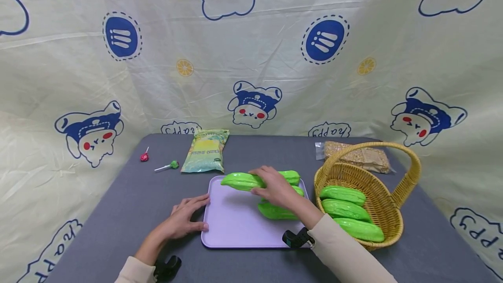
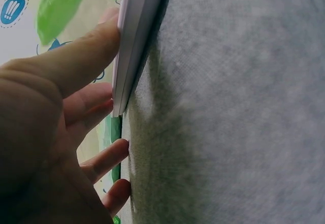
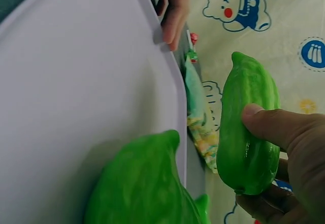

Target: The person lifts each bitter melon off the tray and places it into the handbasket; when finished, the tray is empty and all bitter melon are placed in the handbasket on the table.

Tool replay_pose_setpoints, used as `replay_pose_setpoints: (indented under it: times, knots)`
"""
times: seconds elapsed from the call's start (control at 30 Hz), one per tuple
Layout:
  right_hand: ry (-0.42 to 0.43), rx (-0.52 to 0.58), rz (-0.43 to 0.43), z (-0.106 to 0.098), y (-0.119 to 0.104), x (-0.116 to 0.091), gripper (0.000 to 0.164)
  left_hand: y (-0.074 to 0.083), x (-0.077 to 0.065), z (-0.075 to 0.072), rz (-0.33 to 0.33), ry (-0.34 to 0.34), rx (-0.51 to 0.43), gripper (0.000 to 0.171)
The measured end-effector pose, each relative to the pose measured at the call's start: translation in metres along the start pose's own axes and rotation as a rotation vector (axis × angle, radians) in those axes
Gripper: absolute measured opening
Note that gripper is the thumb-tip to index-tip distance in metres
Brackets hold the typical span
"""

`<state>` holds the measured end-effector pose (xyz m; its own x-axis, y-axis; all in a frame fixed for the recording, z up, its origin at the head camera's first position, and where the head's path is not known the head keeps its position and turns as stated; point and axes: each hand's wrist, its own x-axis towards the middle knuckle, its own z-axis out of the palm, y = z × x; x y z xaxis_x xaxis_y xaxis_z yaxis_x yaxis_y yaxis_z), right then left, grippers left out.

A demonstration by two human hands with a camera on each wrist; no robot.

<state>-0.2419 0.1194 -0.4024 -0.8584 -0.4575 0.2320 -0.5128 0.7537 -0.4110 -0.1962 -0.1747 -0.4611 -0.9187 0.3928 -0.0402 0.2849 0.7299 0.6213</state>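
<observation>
The table [image 1: 129, 208] bears everything. At its right stands a basket [image 1: 387, 204] with three gourds [image 1: 346, 208] inside; just beside it lies a tray [image 1: 232, 226]. The left hand [image 1: 184, 217] is spread at the tray's left edge, gripping nothing. The right hand [image 1: 277, 187] grips one gourd [image 1: 239, 181], holding it clear of the tray over its far edge. That skin looks glossy, so a loose hold could let it slip; landing badly, it might roll off the edge or knock the tray's other gourds [image 1: 277, 212]. Too hard a left-hand push could skew the tray.
</observation>
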Motion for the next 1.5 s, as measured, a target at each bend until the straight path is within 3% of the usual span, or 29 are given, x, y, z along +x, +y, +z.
replay_pose_setpoints:
  times: [0.37, 0.6, 0.97, 1.2, 1.5]
  knots:
    - [0.060, -0.013, -0.008, -0.028, 0.008, -0.039, 0.051, 0.000, -0.001, 0.000, -0.008, -0.008, -0.002, 0.076]
    - [0.127, -0.053, -0.058, -0.045, 0.015, -0.068, 0.050, 0.000, 0.000, -0.001, -0.014, -0.011, -0.013, 0.076]
    - [0.179, -0.070, -0.033, -0.069, 0.030, -0.114, 0.052, -0.001, 0.000, -0.001, -0.015, -0.014, -0.016, 0.077]
    - [0.267, -0.162, -0.060, -0.088, 0.042, -0.141, 0.050, 0.000, -0.001, -0.001, -0.012, -0.010, -0.021, 0.077]
    - [0.218, -0.211, 0.125, -0.114, 0.059, -0.170, 0.051, 0.000, -0.001, -0.001, -0.007, -0.008, -0.015, 0.076]
